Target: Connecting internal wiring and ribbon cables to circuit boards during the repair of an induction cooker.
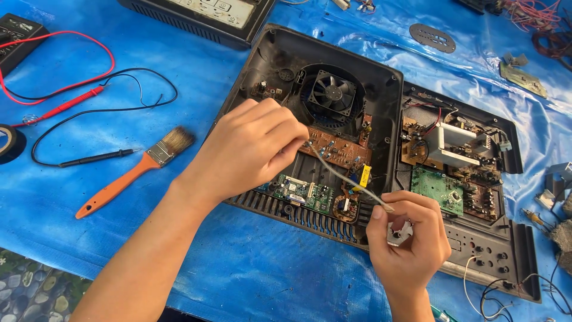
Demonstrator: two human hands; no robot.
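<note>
Head view: my left hand (247, 149) and right hand (408, 235) pinch opposite ends of a thin grey wire (345, 177) stretched over the brown circuit board (338, 150) inside the open black casing (271, 56); fan (333, 93) behind, orange-handled paintbrush (134, 170) lies well left

A paintbrush (132, 172) with an orange handle lies on the blue sheet (250, 274) covering the bench. Just left of the paintbrush rests a black probe (98, 157) on its black lead; above the paintbrush lies a red probe (65, 106) with a red lead. Far left of the paintbrush sits a roll of black tape (8, 143). Up and left of the paintbrush, a multimeter (16, 34) shows at the corner.
</note>
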